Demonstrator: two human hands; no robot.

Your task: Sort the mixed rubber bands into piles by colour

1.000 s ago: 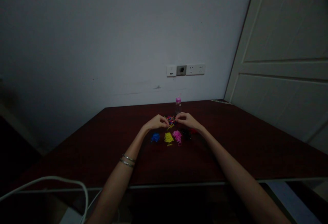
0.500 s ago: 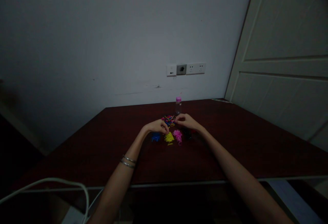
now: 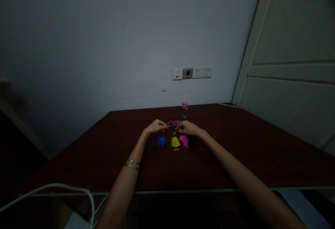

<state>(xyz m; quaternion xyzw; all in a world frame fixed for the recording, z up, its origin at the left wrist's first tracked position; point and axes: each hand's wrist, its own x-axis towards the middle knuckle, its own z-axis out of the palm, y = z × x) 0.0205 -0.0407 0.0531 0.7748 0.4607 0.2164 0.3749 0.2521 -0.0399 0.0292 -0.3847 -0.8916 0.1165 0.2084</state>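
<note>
Small coloured rubber bands lie in a mixed pile [image 3: 172, 124] between my two hands. My left hand [image 3: 156, 126] is at the pile's left edge, its fingers stretched toward it and the thumb slightly apart, with nothing visible in them. At the right edge, my right hand [image 3: 187, 128] has its fingertips pinched together; whatever may be between them is too small to make out. Nearer to me sit sorted heaps: blue bands [image 3: 161, 141], yellow bands [image 3: 175, 142] and pink bands [image 3: 184, 141]. A dark heap [image 3: 194, 140] lies partly hidden beside my right wrist.
Behind the mixed pile stands a clear bottle with a pink cap [image 3: 184, 110]. The dark red table [image 3: 110, 152] meets a wall with sockets [image 3: 202, 72]. A white cable [image 3: 60, 185] loops over the front left edge; a pale panelled door [image 3: 290, 96] is at right.
My left hand has moved from above the yellow heap up and left to the mixed pile, its fingers now stretched out. My right hand has shifted slightly toward me. The view has tilted a little.
</note>
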